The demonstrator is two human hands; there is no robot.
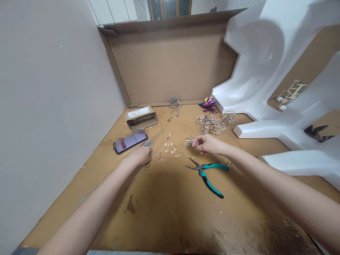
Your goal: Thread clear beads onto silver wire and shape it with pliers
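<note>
**Bent wire pieces at the rear, with straight wires and loose beads remaining**

Head view. A group of bent wire pieces [211, 124] is seen at the right rear of the worktop [159, 209], and a wire cluster [174, 102] is placed near the back edge; by their look, these are judged to be already shaped. Straight wires [151, 141] are left unbent beside the phone [132, 142]. They are met by the left hand [142, 156], whose fingers are curled down at their near ends; whether these are gripped cannot be told. The fingers of the right hand [204, 144] are bent inward, the thumb close by, with short silver pieces [189, 140] at their tips; whether anything is held cannot be told. Clear beads [172, 151] are laid loose between the hands. The pliers [201, 168] are spread and unheld. Work is judged to be partly done.
</note>
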